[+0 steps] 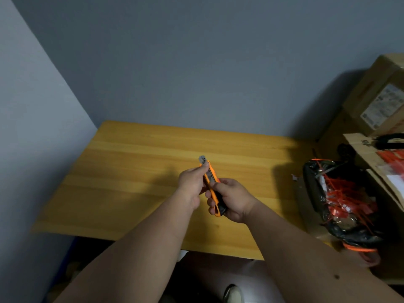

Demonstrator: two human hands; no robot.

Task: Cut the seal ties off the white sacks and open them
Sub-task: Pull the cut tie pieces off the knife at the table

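Note:
An orange utility knife (211, 179) is held above the middle of the wooden table (135, 171), its short grey blade sticking out at the far end. My right hand (231, 200) is wrapped around the knife's black-and-orange handle. My left hand (191, 182) pinches the front of the knife near the blade. No white sack is in view.
A bin lined with a black bag (341, 204) stands right of the table and holds several cut red seal ties (341, 193). Cardboard boxes (380, 95) are stacked at the far right, one open with red items inside. Grey walls close off the left and back.

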